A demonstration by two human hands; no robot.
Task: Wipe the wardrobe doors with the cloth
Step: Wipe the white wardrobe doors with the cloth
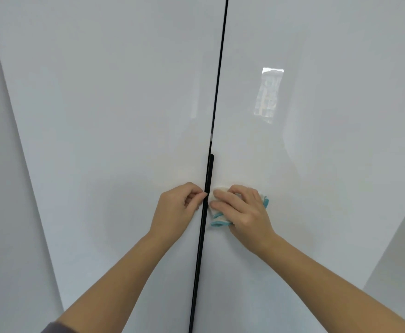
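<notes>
Grey sleeve (52, 328); left hand (177, 207) pinches left door (100, 116) edge; right hand (242, 207) flat, pressing cloth (217, 219).

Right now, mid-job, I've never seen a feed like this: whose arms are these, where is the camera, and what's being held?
There is no machine here. A person works with bare hands, and the single picture comes from a wide-angle camera on their head, looking forward and down. So the two arms reaching in from below are their own. Ahead are two glossy white wardrobe doors, the left door and the right door, with a dark gap between them and a black handle along it. The right hand presses a white cloth with teal stripes against the right door, beside the handle. The left hand touches the handle with its fingertips; whether it grips is unclear.
</notes>
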